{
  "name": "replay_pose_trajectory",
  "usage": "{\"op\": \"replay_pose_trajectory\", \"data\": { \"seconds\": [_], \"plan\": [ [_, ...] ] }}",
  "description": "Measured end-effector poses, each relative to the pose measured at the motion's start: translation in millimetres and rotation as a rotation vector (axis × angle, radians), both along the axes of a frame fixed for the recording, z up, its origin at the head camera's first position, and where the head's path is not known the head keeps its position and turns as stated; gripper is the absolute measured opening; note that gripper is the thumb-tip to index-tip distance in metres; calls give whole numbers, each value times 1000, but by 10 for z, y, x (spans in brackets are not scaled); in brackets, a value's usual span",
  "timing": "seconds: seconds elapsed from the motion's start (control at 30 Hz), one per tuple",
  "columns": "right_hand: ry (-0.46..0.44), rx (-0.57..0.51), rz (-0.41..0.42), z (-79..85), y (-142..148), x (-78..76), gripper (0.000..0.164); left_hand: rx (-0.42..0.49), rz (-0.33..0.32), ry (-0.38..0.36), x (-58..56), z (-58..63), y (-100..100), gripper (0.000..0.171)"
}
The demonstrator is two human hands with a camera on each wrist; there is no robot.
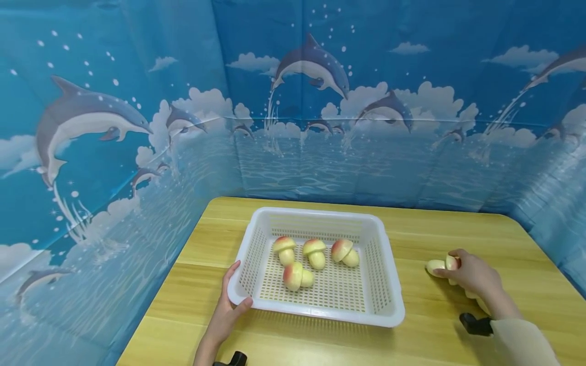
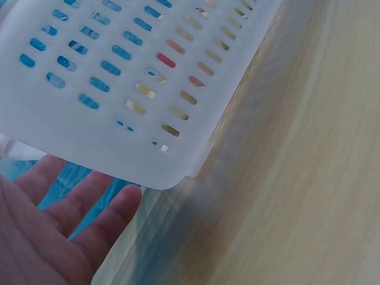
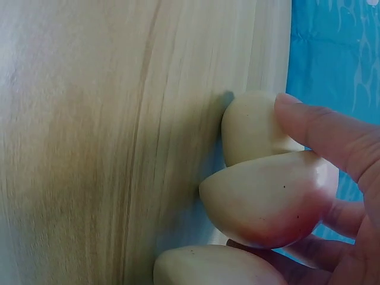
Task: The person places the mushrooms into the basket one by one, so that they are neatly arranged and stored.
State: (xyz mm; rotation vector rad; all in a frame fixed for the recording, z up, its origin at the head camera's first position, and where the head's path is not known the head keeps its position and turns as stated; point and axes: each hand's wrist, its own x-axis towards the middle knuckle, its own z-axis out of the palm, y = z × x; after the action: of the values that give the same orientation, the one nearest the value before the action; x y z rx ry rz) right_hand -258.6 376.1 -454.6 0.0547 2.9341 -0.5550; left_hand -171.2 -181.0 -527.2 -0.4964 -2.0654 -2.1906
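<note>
My left hand [image 1: 223,312] grips the front left corner of a white plastic basket [image 1: 316,314], thumb at the front rim and fingers along the left side. In the left wrist view the fingers [image 2: 110,217] show just under the basket's rim. Over at the right of the table, my right hand [image 1: 478,277] holds a toy mushroom [image 3: 267,196] with a pale stem and a red-blushed cap. Its thumb [image 3: 320,127] lies against the stem, while the other fingers reach behind the cap. Close beside it is another pale mushroom [image 3: 208,267], mostly hidden by the hand in the head view.
Several similar mushrooms [image 1: 317,248] lie inside the basket on its slotted floor. The wooden table [image 1: 421,229] has rounded far corners. A blue dolphin-print curtain [image 1: 293,152] hangs behind it and along both sides.
</note>
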Motion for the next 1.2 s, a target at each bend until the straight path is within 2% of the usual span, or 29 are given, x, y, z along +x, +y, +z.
{"op": "replay_pose_trajectory", "data": {
  "seconds": [0.47, 1.0, 1.2],
  "plan": [
    [6, -19, -18, -53, -22, 41, 99, -18, 10, -2, -3, -11, 13, 82],
    [154, -42, -9, -36, -116, 85, 93, 2, 9, 11, -10, -13, 5, 81],
    [164, -55, -14, -15, -152, 93, 92, -2, 10, 1, -12, -17, 0, 82]
  ]
}}
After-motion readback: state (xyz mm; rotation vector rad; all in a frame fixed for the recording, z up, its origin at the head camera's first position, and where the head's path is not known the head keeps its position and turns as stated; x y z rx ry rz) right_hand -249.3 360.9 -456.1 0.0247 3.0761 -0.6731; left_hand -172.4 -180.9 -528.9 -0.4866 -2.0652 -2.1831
